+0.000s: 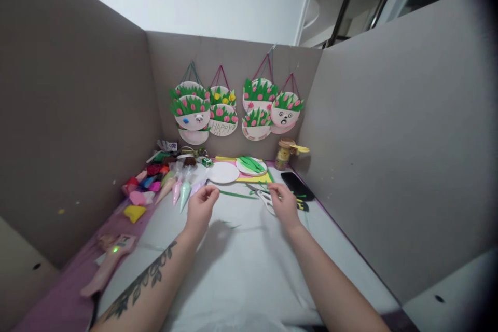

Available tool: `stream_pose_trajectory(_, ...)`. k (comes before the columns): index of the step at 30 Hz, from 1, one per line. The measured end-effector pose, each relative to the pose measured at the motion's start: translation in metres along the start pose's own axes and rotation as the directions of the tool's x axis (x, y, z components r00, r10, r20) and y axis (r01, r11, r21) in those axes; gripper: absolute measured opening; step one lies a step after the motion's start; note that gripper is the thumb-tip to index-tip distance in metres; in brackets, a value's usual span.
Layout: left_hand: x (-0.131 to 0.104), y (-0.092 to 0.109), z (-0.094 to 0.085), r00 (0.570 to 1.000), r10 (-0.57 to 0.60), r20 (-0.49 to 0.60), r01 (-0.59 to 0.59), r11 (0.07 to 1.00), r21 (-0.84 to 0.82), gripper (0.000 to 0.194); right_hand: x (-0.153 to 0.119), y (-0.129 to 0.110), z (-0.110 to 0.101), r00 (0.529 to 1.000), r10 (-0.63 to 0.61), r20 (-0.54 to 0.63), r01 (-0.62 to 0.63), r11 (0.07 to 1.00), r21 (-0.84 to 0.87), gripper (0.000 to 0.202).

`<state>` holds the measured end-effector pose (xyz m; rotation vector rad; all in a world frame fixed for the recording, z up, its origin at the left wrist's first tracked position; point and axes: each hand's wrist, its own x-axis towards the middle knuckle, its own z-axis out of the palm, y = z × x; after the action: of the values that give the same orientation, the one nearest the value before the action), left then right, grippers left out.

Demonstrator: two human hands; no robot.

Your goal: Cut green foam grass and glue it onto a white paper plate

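My left hand (203, 208) is raised over the white table, its thumb and fingers pinched together. My right hand (286, 206) faces it with the fingers also pressed together; whatever either pinch holds is too small to make out. Between the hands runs a thin green strip (238, 194), and I cannot tell whether it touches the left fingertips. Scissors with white handles (266, 201) lie partly behind my right hand. Beyond the hands are a white paper plate (222, 172) and another plate with green paper leaves (251, 165) on it.
On the right lie a black phone (295, 185) and a yellow-black cutter (302, 206), with a jar (285, 154) behind. At left are piping bags (185, 194), colourful pieces (142, 197) and a pink glue gun (111, 264). Decorated plates (193, 114) hang on the grey partition (233, 52).
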<state>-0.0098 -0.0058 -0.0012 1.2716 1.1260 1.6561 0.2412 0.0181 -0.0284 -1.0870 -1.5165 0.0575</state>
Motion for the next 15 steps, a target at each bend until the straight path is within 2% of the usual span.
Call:
stream_pose_trajectory(3,-0.002,0.0,0.003,0.998,-0.05,0.034,0.049,0.999,0.021,0.027,-0.009,-0.014,0.008,1.0,0.004,0.024,-0.006,0.998,0.063,0.02)
stream_pose_trajectory(6,-0.005,0.0,0.007,0.99,-0.092,0.103,0.089,0.995,0.036,0.029,-0.019,-0.031,0.019,0.973,-0.096,0.208,0.073,0.991,0.113,0.017)
stream_pose_trajectory(8,-0.005,-0.001,0.007,0.99,-0.102,0.1,0.097,0.994,0.049,0.029,-0.024,-0.038,0.022,0.95,-0.106,0.292,0.07,0.989,0.129,0.018)
stream_pose_trajectory(11,0.0,-0.005,0.004,0.993,-0.102,0.067,0.097,0.993,0.068,0.03,-0.026,-0.042,0.024,0.943,-0.057,0.327,0.012,0.99,0.137,0.016)
stream_pose_trajectory(15,0.004,-0.012,0.002,0.989,-0.124,0.076,0.119,0.99,0.074,0.029,-0.028,-0.041,0.028,0.919,-0.055,0.389,0.016,0.995,0.102,0.011)
